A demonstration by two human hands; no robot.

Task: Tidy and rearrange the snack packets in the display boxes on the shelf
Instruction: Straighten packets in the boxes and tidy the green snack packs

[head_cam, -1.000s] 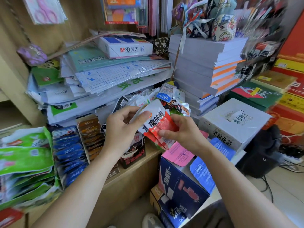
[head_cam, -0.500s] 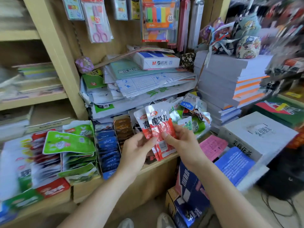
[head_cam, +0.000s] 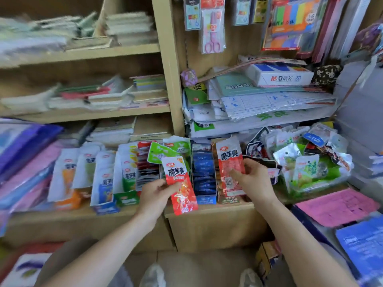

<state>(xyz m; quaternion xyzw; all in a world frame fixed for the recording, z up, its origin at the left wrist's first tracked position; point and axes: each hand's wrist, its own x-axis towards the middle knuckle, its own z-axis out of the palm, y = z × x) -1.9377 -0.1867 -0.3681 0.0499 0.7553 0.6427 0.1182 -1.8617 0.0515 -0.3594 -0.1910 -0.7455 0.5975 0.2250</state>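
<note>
left hand: pinches lower red packet | right hand: pinches upper red packet | forearms: bare, extended forward

A pale wooden shelving unit fills the view — its upright post splits the left bays from the right. Stacks of paper and notebooks lie on the left plank shelves. On the right, a wooden back panel holds hanging stationery cards, pink scissors among them. Below the wooden counter front lies grey floor — the light soft, even.
</note>
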